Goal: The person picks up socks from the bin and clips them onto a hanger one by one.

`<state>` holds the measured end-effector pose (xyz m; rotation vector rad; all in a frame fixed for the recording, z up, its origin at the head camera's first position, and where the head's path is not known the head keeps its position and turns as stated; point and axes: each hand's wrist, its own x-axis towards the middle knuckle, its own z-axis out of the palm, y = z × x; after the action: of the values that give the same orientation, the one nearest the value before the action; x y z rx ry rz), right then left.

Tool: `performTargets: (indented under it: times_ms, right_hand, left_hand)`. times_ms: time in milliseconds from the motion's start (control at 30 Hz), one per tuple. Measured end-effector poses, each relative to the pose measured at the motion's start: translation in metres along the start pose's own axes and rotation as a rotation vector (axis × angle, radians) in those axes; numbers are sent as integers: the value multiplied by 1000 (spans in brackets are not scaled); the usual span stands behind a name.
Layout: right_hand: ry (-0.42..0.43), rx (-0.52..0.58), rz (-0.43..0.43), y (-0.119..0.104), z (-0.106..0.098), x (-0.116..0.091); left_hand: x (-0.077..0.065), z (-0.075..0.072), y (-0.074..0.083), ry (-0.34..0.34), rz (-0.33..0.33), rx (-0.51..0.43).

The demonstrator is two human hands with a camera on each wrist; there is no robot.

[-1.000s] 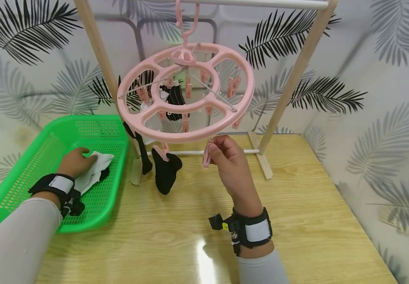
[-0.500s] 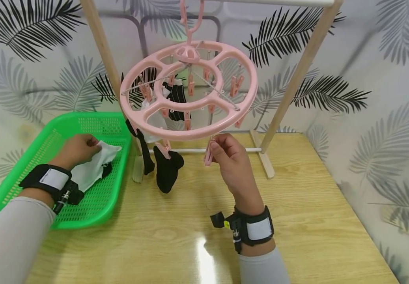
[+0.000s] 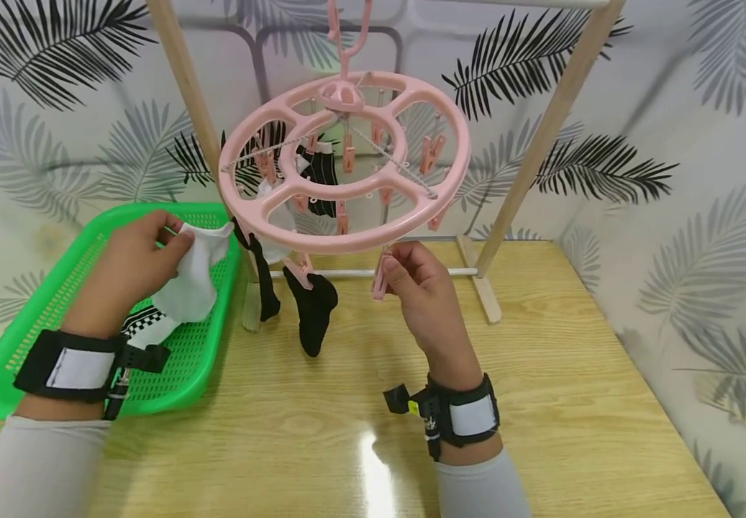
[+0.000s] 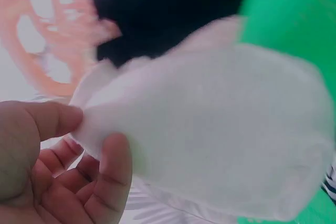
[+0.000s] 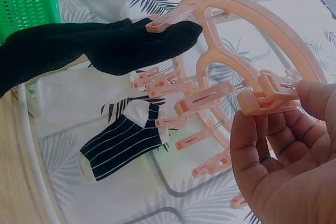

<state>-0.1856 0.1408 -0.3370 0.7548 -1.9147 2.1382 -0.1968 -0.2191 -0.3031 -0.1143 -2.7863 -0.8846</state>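
My left hand point(image 3: 139, 262) pinches a white sock point(image 3: 194, 277) by its edge and holds it hanging above the green basket point(image 3: 214, 360). In the left wrist view the sock point(image 4: 210, 124) spreads out wide from between thumb and fingers. My right hand point(image 3: 421, 302) grips a pink clothespin point(image 3: 380, 279) under the front rim of the round pink drying hanger point(image 3: 340, 243). Seen from the right wrist, thumb and fingers hold that clothespin point(image 5: 268, 98) by its sides. To its left a black sock point(image 3: 314, 313) hangs from another clip.
A white sock with a checkered band point(image 3: 152, 327) lies in the basket. A striped sock point(image 5: 123, 142) and another black sock point(image 3: 264, 284) hang from the hanger. Wooden posts point(image 3: 550, 137) of the rack stand either side, on a wooden table point(image 3: 573, 403).
My left hand has lifted the white sock up from the basket, uncovering the checkered one. My right hand stays at the same clothespin. The hanging black sock has swung slightly.
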Motion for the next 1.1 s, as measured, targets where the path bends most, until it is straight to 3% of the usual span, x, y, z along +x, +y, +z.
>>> performTargets:
  times_ms: [200,333,500,667,1100]
  right_hand:
    - [-7,-6,-3,-1,0,0]
    - [-9,-5,-13,-2,0,0]
    - [-4,7,-27,-4,1,0]
    - [10,-1,-38,-6,2,-1]
    - [30,-49,40,-10,5,-3]
  left_hand:
    - [-37,11,35,113,10,-96]
    - [-56,26,60,133,76,-132]
    - [-74,48,89,87,181,-170]
    - [-81,70,109,45,228,-206]
    - [-77,109,126,119,326,-279]
